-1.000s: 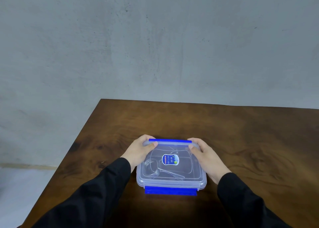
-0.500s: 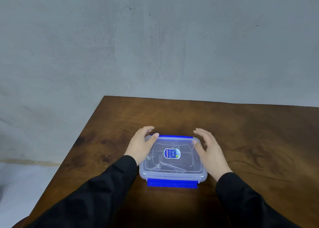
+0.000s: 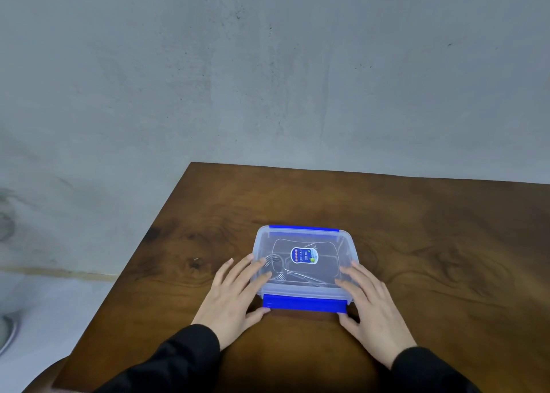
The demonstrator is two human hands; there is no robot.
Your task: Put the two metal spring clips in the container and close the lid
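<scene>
Clips (image 3: 284,273) inside lidded container (image 3: 303,261); left hand (image 3: 235,297) and right hand (image 3: 372,312) spread flat, grasping nothing, bracket near blue latch (image 3: 305,302) to press it.

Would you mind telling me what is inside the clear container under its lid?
Through the clear lid of the container, coiled metal wire of the spring clips shows at the left. The sticker covers part of the inside, so I cannot count two clips.
</scene>
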